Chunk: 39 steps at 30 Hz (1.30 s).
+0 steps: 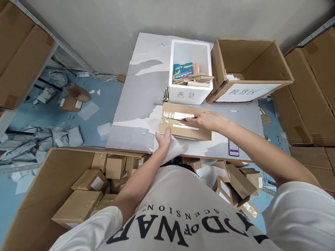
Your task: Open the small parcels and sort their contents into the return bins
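A flat cardboard parcel (180,129) sealed with clear tape lies on the white table (138,104) in front of me. My left hand (164,138) presses on its near left corner. My right hand (206,119) rests on the parcel's top right and grips a small red-tipped cutter (186,119), its tip on the taped seam. The blade itself is too small to make out.
Behind the parcel stands a white foam box (190,71) holding books and flat packs, and an open brown carton (248,69) to its right. A phone (233,147) lies at the table's near right edge. A large carton (39,202) of small parcels sits lower left; more parcels (235,181) lie under the table.
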Motion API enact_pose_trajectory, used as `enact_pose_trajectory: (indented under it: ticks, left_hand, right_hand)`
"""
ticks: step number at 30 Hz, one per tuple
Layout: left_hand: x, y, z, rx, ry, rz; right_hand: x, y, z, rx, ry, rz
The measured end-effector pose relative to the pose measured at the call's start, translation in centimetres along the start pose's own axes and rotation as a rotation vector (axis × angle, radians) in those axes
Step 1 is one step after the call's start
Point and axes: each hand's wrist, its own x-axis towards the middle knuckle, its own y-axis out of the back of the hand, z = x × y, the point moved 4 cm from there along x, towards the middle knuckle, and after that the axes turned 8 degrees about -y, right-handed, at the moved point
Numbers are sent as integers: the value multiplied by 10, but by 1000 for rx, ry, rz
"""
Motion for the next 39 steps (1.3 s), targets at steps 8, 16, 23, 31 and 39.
enact_pose_trajectory:
  ticks: [8,16,23,31,39]
  left_hand:
    - [-1,0,5,89,-21,99]
    - [-19,-7,10,128,-10,73]
    - [-19,-5,6,174,-42,83]
    - [-17,1,7,185,-64,108]
    - [-17,0,11,185,-84,87]
  right_hand:
    - [-61,-25,74,21,-78,-56]
    - [-125,-47,95,-98,-81,-41]
    - [-153,-72,107,36,-104,84]
    - [-194,-105,115,178,-234,272]
    - [-166,-213,107,1065,-885,662]
